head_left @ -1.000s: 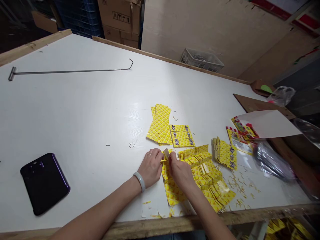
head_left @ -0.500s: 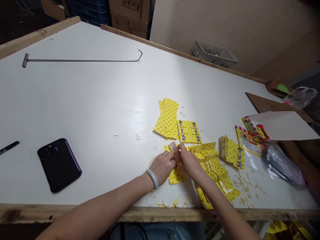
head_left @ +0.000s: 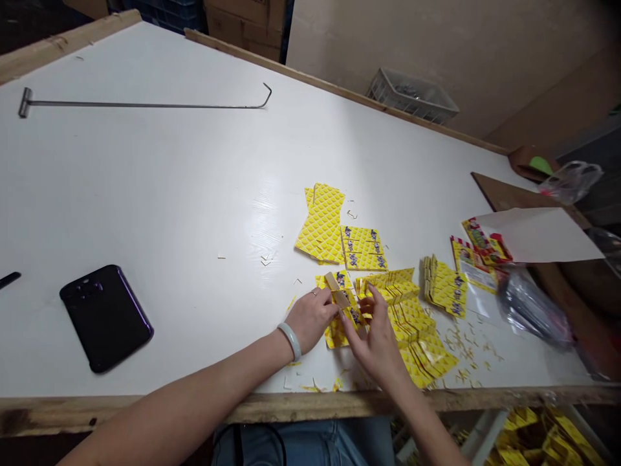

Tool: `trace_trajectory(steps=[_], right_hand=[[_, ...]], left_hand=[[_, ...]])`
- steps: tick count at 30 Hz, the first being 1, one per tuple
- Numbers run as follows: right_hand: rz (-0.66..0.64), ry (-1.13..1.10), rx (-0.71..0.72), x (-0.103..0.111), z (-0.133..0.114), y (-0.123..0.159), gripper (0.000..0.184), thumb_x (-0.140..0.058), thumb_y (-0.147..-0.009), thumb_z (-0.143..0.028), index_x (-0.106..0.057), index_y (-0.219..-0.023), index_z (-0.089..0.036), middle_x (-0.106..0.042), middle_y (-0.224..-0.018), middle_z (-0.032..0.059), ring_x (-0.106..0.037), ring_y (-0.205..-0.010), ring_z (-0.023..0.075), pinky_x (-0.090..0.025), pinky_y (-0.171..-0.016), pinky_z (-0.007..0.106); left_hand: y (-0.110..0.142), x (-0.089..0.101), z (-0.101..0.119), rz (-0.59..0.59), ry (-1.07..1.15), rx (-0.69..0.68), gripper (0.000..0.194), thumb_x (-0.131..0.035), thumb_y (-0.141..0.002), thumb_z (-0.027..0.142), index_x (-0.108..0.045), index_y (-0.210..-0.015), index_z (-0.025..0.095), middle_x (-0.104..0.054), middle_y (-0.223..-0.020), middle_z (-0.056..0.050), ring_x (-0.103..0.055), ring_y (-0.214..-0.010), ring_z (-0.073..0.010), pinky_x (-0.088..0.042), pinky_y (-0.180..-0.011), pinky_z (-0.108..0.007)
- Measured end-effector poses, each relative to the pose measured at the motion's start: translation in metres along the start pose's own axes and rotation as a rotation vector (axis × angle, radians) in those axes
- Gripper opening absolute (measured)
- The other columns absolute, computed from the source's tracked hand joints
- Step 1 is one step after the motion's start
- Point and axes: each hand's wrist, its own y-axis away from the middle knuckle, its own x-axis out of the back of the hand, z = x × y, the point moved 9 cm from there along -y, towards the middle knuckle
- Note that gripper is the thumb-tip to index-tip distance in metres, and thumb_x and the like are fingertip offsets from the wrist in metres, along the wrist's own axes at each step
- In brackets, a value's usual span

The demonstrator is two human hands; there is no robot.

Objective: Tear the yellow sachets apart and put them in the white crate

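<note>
Head view, left hand (head_left: 310, 318) pinching yellow card (head_left: 342, 298), right hand (head_left: 376, 338) fingers spread beside it

Glossy black phone (head_left: 107, 318), smooth white tabletop (head_left: 169, 188)

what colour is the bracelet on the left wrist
The bracelet is a pale grey-blue, and it shows best in the head view.
</note>
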Motion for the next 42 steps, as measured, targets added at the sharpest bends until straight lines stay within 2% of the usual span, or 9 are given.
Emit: trace_trajectory(steps=[4, 9, 17, 21, 27, 30, 34, 39, 42], right_hand=[[0.103, -0.03, 0.05, 0.001, 0.002, 0.032, 0.028, -0.052, -0.083, -0.03, -0.044, -0.107, -0.018, -0.047, -0.107, 0.0118, -0.046, -0.102, 0.0245, -0.043, -0.085, 0.042], [0.099, -0.065, 0.067, -0.01, -0.005, 0.041, 0.003, -0.044, -0.088, -0.018, -0.046, -0.087, -0.018, -0.048, -0.084, 0.0058, -0.045, -0.084, 0.0201, -0.04, -0.074, 0.035], [-0.022, -0.163, -0.02, -0.022, -0.005, 0.038, 0.017, -0.035, -0.092, -0.017, -0.038, -0.075, -0.018, -0.045, -0.076, 0.003, -0.042, -0.074, 0.0173, -0.034, -0.066, 0.03], [-0.03, -0.149, -0.077, -0.026, 0.0, 0.04, 0.017, -0.034, -0.093, -0.019, -0.04, -0.077, -0.018, -0.046, -0.077, 0.0031, -0.043, -0.074, 0.0176, -0.033, -0.067, 0.03], [-0.028, -0.146, -0.105, -0.026, 0.005, 0.044, 0.018, -0.034, -0.092, -0.021, -0.039, -0.075, -0.018, -0.047, -0.074, 0.0023, -0.044, -0.071, 0.0172, -0.033, -0.064, 0.029], [-0.069, -0.092, -0.113, -0.031, 0.005, 0.045, 0.018, -0.034, -0.092, -0.02, -0.04, -0.075, -0.018, -0.048, -0.074, 0.0029, -0.044, -0.072, 0.0182, -0.034, -0.066, 0.031], [-0.095, -0.022, -0.121, -0.037, 0.003, 0.045, 0.02, -0.031, -0.091, -0.017, -0.043, -0.076, -0.018, -0.049, -0.074, 0.0035, -0.046, -0.07, 0.0185, -0.038, -0.067, 0.034], [-0.092, 0.068, -0.08, -0.023, -0.007, 0.048, 0.023, -0.048, -0.08, -0.02, -0.049, -0.103, -0.016, -0.049, -0.109, 0.0143, -0.049, -0.1, 0.0266, -0.045, -0.081, 0.043], [-0.052, 0.061, -0.047, -0.005, -0.008, 0.046, 0.028, -0.054, -0.076, -0.022, -0.049, -0.103, -0.017, -0.039, -0.127, 0.0151, -0.041, -0.117, 0.0287, -0.044, -0.091, 0.044]], left_hand=[[0.001, 0.001, 0.002, -0.02, 0.005, 0.003, 0.023, -0.039, -0.087, 0.024, -0.061, -0.082, 0.018, -0.056, -0.091, -0.004, -0.051, -0.086, -0.0153, -0.049, -0.072, -0.029], [0.003, -0.003, 0.006, -0.046, 0.013, -0.01, 0.025, -0.036, -0.089, 0.024, -0.06, -0.083, 0.018, -0.055, -0.092, -0.004, -0.051, -0.086, -0.0138, -0.05, -0.075, -0.028], [0.007, 0.002, 0.002, -0.099, 0.21, 0.052, 0.015, -0.041, -0.085, 0.017, -0.055, -0.092, 0.018, -0.054, -0.094, -0.003, -0.051, -0.09, -0.0138, -0.05, -0.081, -0.031], [0.007, 0.012, 0.002, -0.095, 0.286, 0.064, 0.037, -0.046, -0.08, 0.017, -0.043, -0.116, 0.021, -0.051, -0.106, -0.004, -0.053, -0.091, -0.014, -0.051, -0.082, -0.032], [0.008, -0.002, 0.005, -0.154, 0.205, 0.045, 0.026, -0.038, -0.084, 0.018, -0.058, -0.098, 0.026, -0.053, -0.094, -0.003, -0.052, -0.091, -0.0147, -0.05, -0.082, -0.033], [0.009, 0.004, 0.008, -0.07, 0.196, 0.038, 0.023, -0.042, -0.083, 0.018, -0.058, -0.098, 0.024, -0.052, -0.097, -0.004, -0.051, -0.091, -0.0148, -0.05, -0.081, -0.032], [0.012, 0.032, 0.017, 0.184, 0.064, -0.045, 0.021, -0.047, -0.082, 0.025, -0.06, -0.098, 0.023, -0.047, -0.116, -0.007, -0.043, -0.109, -0.0215, -0.045, -0.092, -0.041], [0.009, 0.017, 0.017, 0.041, 0.055, -0.087, 0.023, -0.048, -0.081, 0.037, -0.061, -0.093, 0.022, -0.054, -0.11, -0.005, -0.045, -0.105, -0.0221, -0.043, -0.093, -0.045], [0.009, 0.011, 0.014, -0.02, 0.09, -0.052, 0.02, -0.047, -0.081, 0.029, -0.06, -0.093, 0.021, -0.053, -0.111, -0.005, -0.044, -0.107, -0.0215, -0.041, -0.095, -0.044]])
